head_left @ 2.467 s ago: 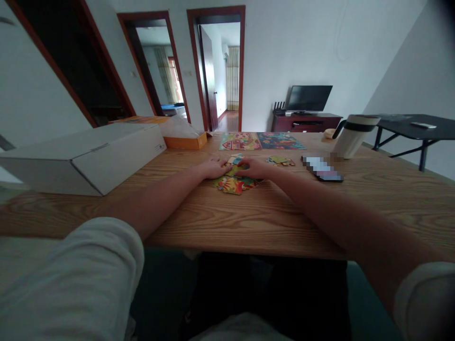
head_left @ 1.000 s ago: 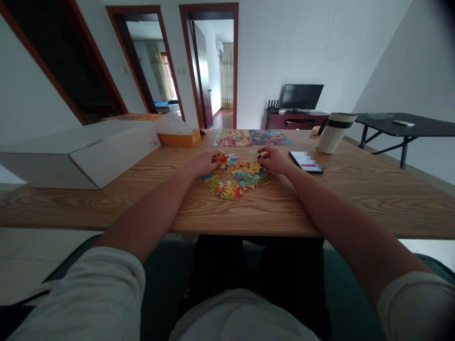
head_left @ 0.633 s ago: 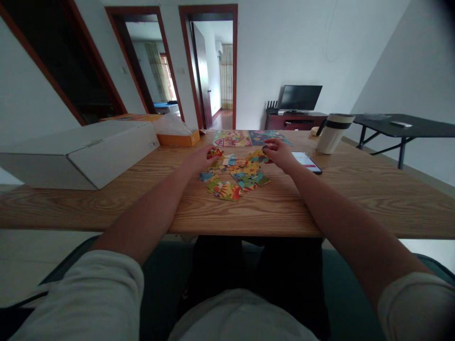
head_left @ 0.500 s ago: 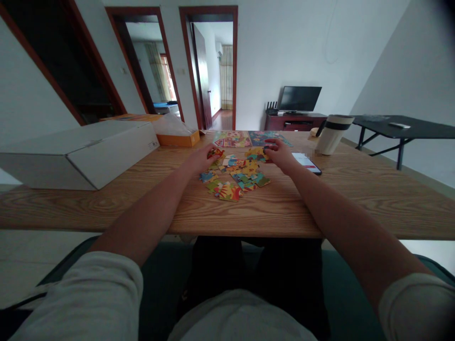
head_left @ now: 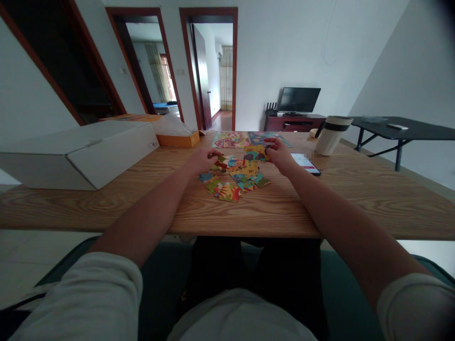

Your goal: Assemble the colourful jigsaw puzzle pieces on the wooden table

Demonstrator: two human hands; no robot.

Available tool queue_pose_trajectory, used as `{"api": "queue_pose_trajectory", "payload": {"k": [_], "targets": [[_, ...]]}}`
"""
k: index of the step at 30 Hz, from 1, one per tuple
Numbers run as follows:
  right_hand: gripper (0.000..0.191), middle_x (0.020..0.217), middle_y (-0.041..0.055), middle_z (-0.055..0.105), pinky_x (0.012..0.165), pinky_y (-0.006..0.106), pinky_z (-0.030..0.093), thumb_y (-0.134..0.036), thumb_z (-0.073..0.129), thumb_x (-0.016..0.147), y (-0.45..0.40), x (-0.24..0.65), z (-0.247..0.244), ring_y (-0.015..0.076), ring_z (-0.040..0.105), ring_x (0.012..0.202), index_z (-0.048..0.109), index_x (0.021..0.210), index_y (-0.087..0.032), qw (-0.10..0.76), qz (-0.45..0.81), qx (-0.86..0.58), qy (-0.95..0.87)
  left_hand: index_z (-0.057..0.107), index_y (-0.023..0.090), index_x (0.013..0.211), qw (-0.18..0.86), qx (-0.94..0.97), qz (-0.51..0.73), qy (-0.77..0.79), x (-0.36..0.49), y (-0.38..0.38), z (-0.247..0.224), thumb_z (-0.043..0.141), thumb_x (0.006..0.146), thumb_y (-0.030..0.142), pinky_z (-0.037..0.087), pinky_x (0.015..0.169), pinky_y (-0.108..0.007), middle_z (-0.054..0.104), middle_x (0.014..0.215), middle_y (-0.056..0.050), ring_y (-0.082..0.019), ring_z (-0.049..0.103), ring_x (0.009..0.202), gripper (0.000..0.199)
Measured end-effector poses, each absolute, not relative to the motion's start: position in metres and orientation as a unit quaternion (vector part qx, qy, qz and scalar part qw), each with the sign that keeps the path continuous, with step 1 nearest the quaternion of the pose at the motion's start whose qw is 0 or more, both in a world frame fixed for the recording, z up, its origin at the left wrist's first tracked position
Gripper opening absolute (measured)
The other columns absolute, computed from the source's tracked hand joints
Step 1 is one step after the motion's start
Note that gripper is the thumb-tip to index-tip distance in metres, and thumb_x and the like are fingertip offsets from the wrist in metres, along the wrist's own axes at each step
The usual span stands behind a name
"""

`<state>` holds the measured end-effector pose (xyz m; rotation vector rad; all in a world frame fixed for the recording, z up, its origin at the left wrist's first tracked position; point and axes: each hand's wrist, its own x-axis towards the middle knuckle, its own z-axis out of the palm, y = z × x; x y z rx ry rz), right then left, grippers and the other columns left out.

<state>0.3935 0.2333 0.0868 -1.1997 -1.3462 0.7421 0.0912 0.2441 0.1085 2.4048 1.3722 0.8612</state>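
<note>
Colourful jigsaw pieces (head_left: pixel 239 179) lie in a loose spread on the wooden table (head_left: pixel 106 208), some overlapping. My left hand (head_left: pixel 201 161) stretches over the left side of the spread, with its fingertips at a red and green piece (head_left: pixel 221 164). My right hand (head_left: pixel 279 154) is at the far right of the pieces, its fingertips pinched around a small dark piece (head_left: pixel 266 148). Beside those fingers lies a yellow and teal group of pieces (head_left: pixel 255 153). Two picture cards, one pale and multicoloured (head_left: pixel 231 139) and one blue (head_left: pixel 268 138), lie flat beyond the pieces, partly behind my right hand.
A large white cardboard box (head_left: pixel 81 156) occupies the table's left side, with an orange tissue box (head_left: pixel 177 139) behind it. A phone (head_left: pixel 304 163) and a cream tumbler (head_left: pixel 331 136) stand right of my right hand. A black table (head_left: pixel 384 128) stands further right.
My left hand has shifted right and lower, over the pieces. More pieces now sit together near my right hand, which stays at the far edge of the spread. The view has tilted slightly.
</note>
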Motion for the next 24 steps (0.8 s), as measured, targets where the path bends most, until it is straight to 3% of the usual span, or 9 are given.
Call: {"api": "queue_pose_trajectory", "payload": {"k": [8,14,18,20,24], "targets": [[0.042,0.097,0.0039,0.067,0.056,0.025,0.051,-0.022,0.054,0.076,0.236,0.395,0.087,0.015,0.064,0.069,0.059,0.117,-0.022,0.57,0.262,-0.537,-0.564,0.071,0.021,0.126,0.066,0.807,0.333,0.484,0.088,0.249,0.107,0.058,0.089,0.021,0.053,0.089,-0.032,0.075,0.11,-0.007,-0.022,0.07,0.094,0.039],[0.04,0.101,0.0035,0.067,0.067,0.029,0.055,-0.028,0.055,0.076,0.233,0.389,0.091,0.0168,0.067,0.08,0.055,0.116,-0.025,0.583,0.278,-0.496,-0.58,0.071,0.021,0.123,0.077,0.831,0.304,0.459,0.094,0.239,0.108,0.058,0.09,0.023,0.051,0.098,-0.038,0.073,0.12,-0.008,-0.025,0.068,0.107,0.036],[0.04,0.1,0.001,0.067,0.072,0.03,0.056,-0.028,0.056,0.074,0.223,0.373,0.094,0.016,0.068,0.082,0.054,0.114,-0.026,0.556,0.322,-0.438,-0.628,0.045,0.021,0.151,0.216,0.81,0.334,0.431,0.111,0.231,0.105,0.072,0.084,0.037,0.052,0.096,-0.04,0.068,0.129,-0.013,-0.027,0.067,0.113,0.074],[0.038,0.101,0.0009,0.067,0.075,0.031,0.056,-0.025,0.055,0.073,0.215,0.364,0.096,0.0161,0.067,0.084,0.055,0.111,-0.026,0.546,0.342,-0.41,-0.646,0.034,0.021,0.157,0.289,0.798,0.333,0.412,0.12,0.227,0.103,0.075,0.082,0.043,0.054,0.093,-0.04,0.068,0.129,-0.015,-0.029,0.068,0.112,0.088],[0.036,0.1,0.0006,0.067,0.077,0.032,0.056,-0.021,0.057,0.074,0.199,0.352,0.1,0.0161,0.066,0.085,0.055,0.109,-0.026,0.518,0.394,-0.366,-0.665,0.036,0.017,0.154,0.362,0.782,0.34,0.377,0.129,0.226,0.099,0.076,0.083,0.04,0.056,0.091,-0.041,0.073,0.117,-0.014,-0.028,0.071,0.105,0.085]]}}
